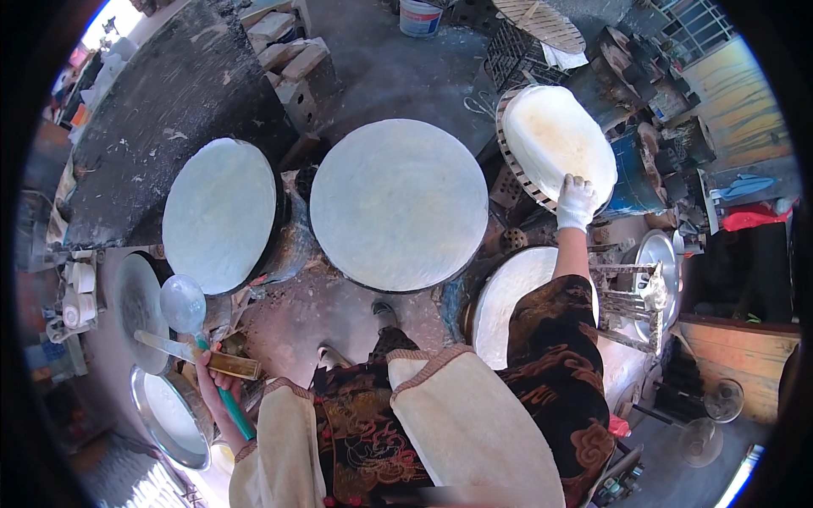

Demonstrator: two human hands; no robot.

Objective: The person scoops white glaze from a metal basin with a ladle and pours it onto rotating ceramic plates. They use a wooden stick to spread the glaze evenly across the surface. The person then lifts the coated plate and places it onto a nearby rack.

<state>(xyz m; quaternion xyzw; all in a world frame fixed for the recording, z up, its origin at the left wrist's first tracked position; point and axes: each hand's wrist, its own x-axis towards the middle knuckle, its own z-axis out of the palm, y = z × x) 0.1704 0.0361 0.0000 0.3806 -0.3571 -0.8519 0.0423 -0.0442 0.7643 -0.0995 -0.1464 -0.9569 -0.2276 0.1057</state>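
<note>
My left hand [223, 383] is closed around a ladle [183, 303] with a green handle and a flat-bladed spatula [169, 345] with a wooden handle, both held together. The ladle's bowl is coated in whitish liquid. At the far right, my right hand [577, 203], in a white glove, has its fingers curled on the near edge of a pale, thin flatbread [559, 135]. That flatbread lies on a round slatted rack [506, 140]. In front of me is a round griddle [398, 203] covered by a smooth white layer. Another coated griddle [220, 216] stands to its left.
A third whitish griddle [525, 296] is partly behind my right arm. A metal basin [174, 419] of white liquid sits at the lower left, by a grey round lid [138, 309]. Blackened drums [635, 169] stand on the right; bricks [292, 63] are stacked at the back.
</note>
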